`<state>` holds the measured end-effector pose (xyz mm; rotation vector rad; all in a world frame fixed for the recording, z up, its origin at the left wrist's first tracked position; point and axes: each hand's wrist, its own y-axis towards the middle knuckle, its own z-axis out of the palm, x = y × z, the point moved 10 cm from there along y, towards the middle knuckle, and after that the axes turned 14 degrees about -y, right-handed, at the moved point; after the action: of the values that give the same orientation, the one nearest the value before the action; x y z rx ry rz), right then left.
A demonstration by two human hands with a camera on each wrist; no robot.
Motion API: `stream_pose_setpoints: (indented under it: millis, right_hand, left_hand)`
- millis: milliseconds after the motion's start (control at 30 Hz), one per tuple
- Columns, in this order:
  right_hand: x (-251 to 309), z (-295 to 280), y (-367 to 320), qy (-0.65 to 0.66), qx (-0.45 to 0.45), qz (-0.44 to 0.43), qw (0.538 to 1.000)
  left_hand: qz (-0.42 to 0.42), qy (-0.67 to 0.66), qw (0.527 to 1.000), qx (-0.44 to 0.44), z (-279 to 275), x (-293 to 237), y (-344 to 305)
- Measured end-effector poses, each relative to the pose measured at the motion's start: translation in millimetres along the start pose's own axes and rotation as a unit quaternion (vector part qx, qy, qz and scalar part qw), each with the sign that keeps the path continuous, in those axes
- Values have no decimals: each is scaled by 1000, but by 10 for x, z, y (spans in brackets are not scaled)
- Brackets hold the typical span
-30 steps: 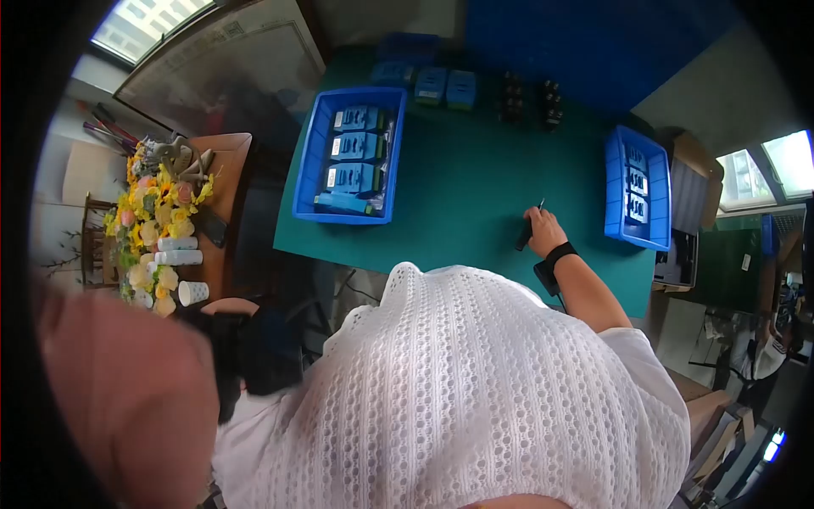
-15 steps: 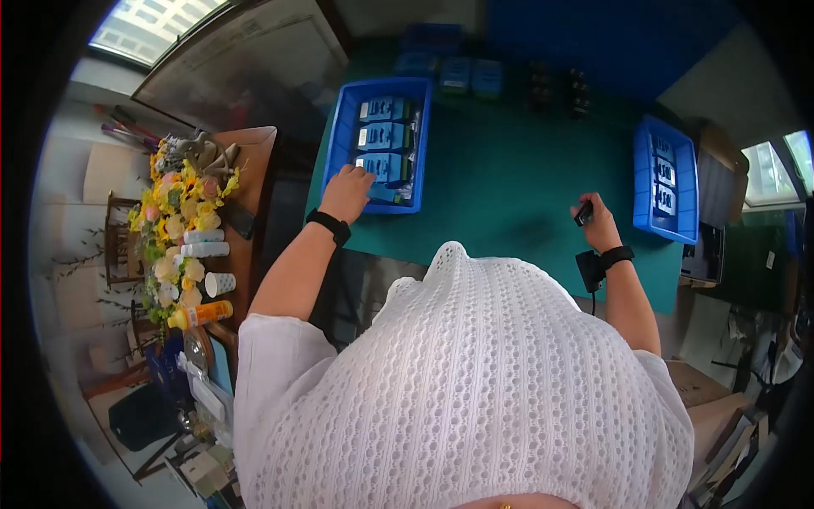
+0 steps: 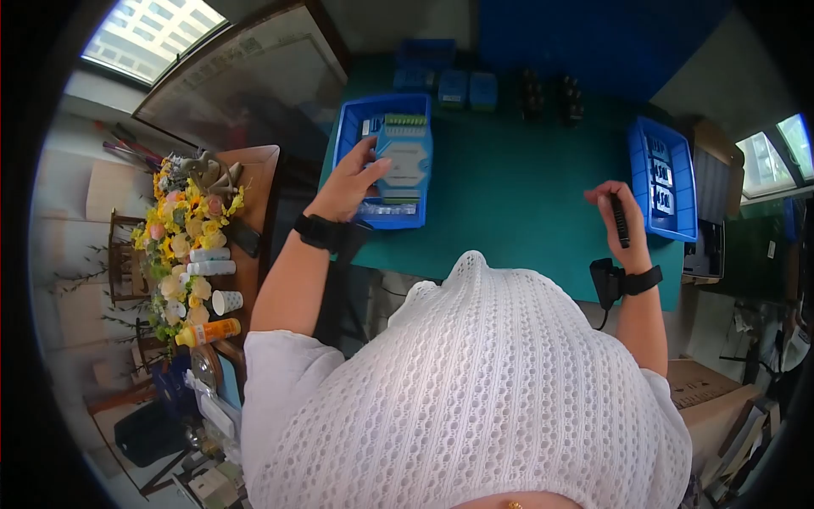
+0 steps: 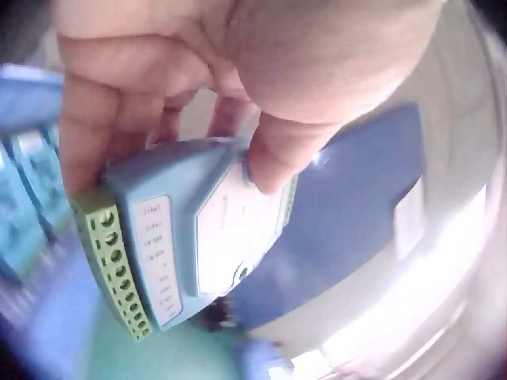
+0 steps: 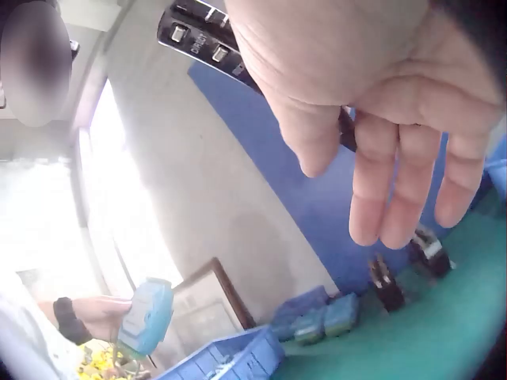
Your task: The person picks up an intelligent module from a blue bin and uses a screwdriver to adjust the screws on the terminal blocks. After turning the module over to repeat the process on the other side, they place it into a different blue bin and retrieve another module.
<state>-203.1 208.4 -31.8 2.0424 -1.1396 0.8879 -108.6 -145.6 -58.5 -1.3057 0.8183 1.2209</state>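
My left hand [image 3: 341,188] grips a blue electronic module [image 3: 407,163] with green screw terminals, thumb across its white label face. In the left wrist view the terminal strip [image 4: 115,265] points down and left. It is raised over the left blue bin [image 3: 346,136], overlapping much of it in the head view. My right hand [image 3: 632,233] holds a slim black electric screwdriver [image 3: 620,222] beside the right blue bin [image 3: 688,204]. Buttons and the word DIRECT show on the screwdriver's body [image 5: 207,47] in the right wrist view; its tip is hidden there.
Several blue modules [image 3: 661,174] stand in the right bin. More blue modules [image 3: 468,89] and two dark racks [image 3: 570,100] sit at the back of the green table [image 3: 509,195]. A wooden side table at left bears flowers [image 3: 174,254], cups and a bottle [image 3: 208,332].
My left hand came from off to the left into the left bin, then lifted a module out. My right hand moved rightward with the screwdriver, which turned more upright in the head view.
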Motion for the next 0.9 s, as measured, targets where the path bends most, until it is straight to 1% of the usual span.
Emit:
stream_pose_setpoints:
  millis: [33,67,133,200,233,267,300,367,433,467,500,567,633,667,733,900]
  right_hand:
    - [138,-83,40,12,-16,-11,1000]
    - [271,-138,82,12,-9,-18,1000]
    - [565,-264,141,76,-29,-48,996]
    - [807,-360,204,139,-41,-93,985]
    - [939,-429,217,144,-56,-76,985]
    - [1070,-476,227,168,-69,-94,979]
    - [1196,-543,258,192,-83,-115,971]
    - [1332,-635,280,235,-105,-132,957]
    - [1453,-691,246,268,-112,-156,944]
    - [1483,-703,228,290,-106,-151,939]
    - [1505,-724,202,294,-100,-156,938]
    - [1628,-753,154,328,-85,-183,923]
    - [1648,-801,132,328,-98,-206,917]
    - [1653,-810,118,328,-102,-216,914]
    - [1675,-831,96,308,-108,-234,916]
    - [1650,-849,85,293,-115,-249,916]
  left_hand:
    - [2,-151,988,22,251,-85,-37]
    - [3,-191,981,44,494,-203,-66]
    - [1,-272,958,93,958,-401,-136]
    - [8,-279,949,144,1283,-501,-171]
    - [12,-282,944,169,1451,-554,-207]
    - [24,-291,941,173,1613,-642,-261]
    - [46,-256,947,187,1705,-690,-281]
    - [114,-193,950,216,1886,-803,-321]
    - [133,-198,940,244,2068,-940,-440]
    - [144,-199,935,257,2136,-1002,-476]
    - [152,-200,930,269,2183,-1059,-514]
    - [136,-194,933,272,2226,-1088,-527]
    - [125,-203,936,258,2240,-1061,-517]
    - [132,-204,932,269,2265,-1079,-532]
    - [145,-206,924,288,2301,-1123,-561]
    - [147,-198,925,290,2339,-1151,-561]
